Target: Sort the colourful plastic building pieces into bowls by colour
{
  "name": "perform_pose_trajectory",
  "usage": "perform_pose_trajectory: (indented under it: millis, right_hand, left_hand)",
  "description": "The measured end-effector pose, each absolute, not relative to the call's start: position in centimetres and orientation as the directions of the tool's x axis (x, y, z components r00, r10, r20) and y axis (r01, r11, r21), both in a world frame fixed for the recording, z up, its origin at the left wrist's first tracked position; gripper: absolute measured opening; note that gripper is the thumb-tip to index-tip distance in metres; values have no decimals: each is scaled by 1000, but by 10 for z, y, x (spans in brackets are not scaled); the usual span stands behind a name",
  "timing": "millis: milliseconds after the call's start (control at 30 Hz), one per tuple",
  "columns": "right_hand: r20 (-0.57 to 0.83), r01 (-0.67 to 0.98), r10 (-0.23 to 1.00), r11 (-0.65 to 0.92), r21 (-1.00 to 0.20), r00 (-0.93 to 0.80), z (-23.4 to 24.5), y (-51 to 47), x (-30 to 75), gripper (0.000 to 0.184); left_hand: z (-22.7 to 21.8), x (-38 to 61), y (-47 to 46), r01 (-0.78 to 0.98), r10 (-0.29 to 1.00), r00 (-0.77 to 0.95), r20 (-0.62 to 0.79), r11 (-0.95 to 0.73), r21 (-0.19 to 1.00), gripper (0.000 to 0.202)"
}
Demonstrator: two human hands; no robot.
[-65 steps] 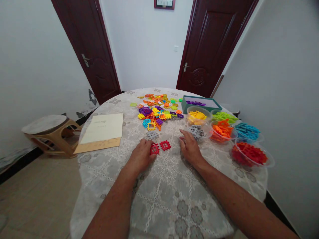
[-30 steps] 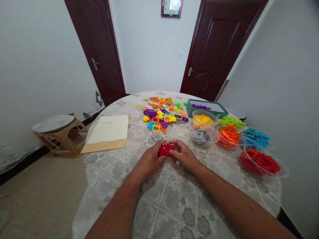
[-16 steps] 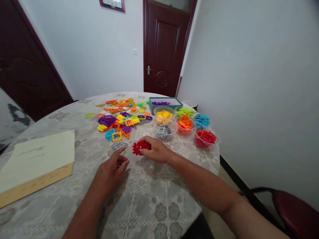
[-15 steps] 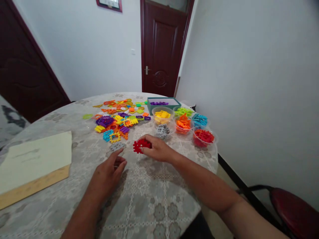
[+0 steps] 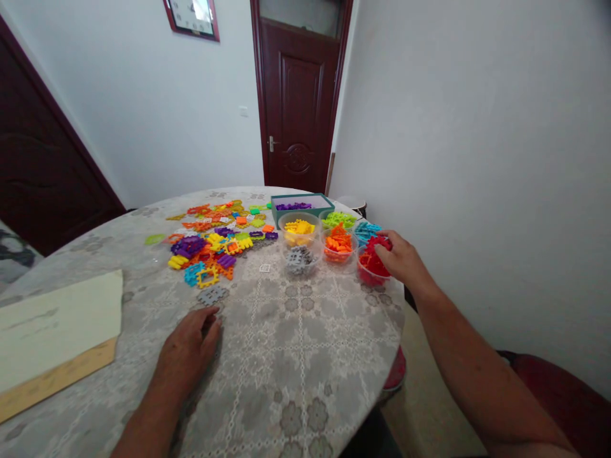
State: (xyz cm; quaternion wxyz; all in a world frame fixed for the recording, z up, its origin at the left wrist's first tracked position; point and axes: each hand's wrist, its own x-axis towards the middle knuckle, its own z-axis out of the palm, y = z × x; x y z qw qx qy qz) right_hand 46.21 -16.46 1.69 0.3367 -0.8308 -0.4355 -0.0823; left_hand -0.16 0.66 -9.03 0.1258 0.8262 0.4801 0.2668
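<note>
Right hand (image 5: 400, 259): fingers curled on red pieces (image 5: 377, 244), just over the red bowl (image 5: 370, 276).
Left hand (image 5: 188, 346): flat on the table (image 5: 296, 356), palm down, fingers loose, holding nothing; a grey piece (image 5: 212, 294) lies just beyond its fingertips.
Red bowl: at the table's right edge, beside the orange bowl (image 5: 337, 246).
Pile (image 5: 210, 240): mixed coloured pieces, left of the bowls.

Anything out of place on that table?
Nothing spilled or broken. One grey plastic connector piece lies alone on the lace tablecloth by the left hand, apart from the clear bowl of grey pieces.
</note>
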Motion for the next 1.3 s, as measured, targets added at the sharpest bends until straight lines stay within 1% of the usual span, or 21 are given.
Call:
perform_pose_trajectory:
  millis: [100,167,233,367,500,633,733,800,867,900,967,1000,1067,1133,1167,1233,1300]
  right_hand:
    - [415,789,673,-477,-388,612,8,-156,474,41]
    - [400,801,694,-498,-334,598,1,-150,475,40]
    - [390,815,717,-482,-321,578,-4,-146,475,39]
    - [423,846,738,-401,-352,526,-13,-148,480,35]
    - [451,883,776,-285,-372,441,-23,-155,485,33]
    - [498,912,795,-163,-375,347,-30,-163,485,39]
    - [576,890,735,-81,-448,357,-32,-172,483,43]
    - [634,856,658,-31,-516,406,-34,-179,475,42]
    - [686,831,591,47,-554,424,-36,-186,459,39]
    - [708,826,580,103,-554,403,-37,-189,448,38]
    - [726,813,621,235,-533,296,-40,-193,423,38]
    - [711,798,670,300,-522,213,-41,-193,409,38]
    - [636,760,772,409,-505,7,-43,-191,384,40]
    - [527,737,830,470,-485,-183,-48,-187,362,40]
    - [472,738,846,482,-473,-250,-51,-185,353,40]
    - [380,764,871,467,-445,-311,-62,-181,338,40]
    - [330,804,897,418,-423,-294,-76,-178,329,39]
  left_hand:
    - [-94,-4,10,723,846,395,357,-527,447,44]
    - [-95,-5,11,723,843,393,368,-530,442,43]
    - [-95,-7,10,724,846,390,364,-526,446,43]
    - [-95,-10,9,746,858,379,347,-505,435,44]
    - [-95,-12,8,780,877,356,321,-468,415,44]
    - [-92,-13,7,802,882,350,315,-456,386,46]
    - [-90,-12,6,819,887,338,314,-442,367,46]
    - [-88,-11,5,828,893,330,305,-429,361,45]
    - [-88,-11,4,830,893,335,300,-430,355,45]
    - [-88,-11,5,827,888,344,304,-440,350,46]
    - [-90,-10,6,815,872,371,320,-471,337,45]
    - [-90,-10,7,809,862,385,330,-487,330,45]
    - [-89,-8,7,796,845,402,354,-513,321,43]
    - [-85,-4,3,786,835,406,372,-527,324,41]
    - [-83,-2,-1,779,829,412,378,-536,326,39]
    - [-79,2,-8,771,830,419,369,-540,339,36]
    - [-77,7,-14,754,821,432,374,-556,350,36]
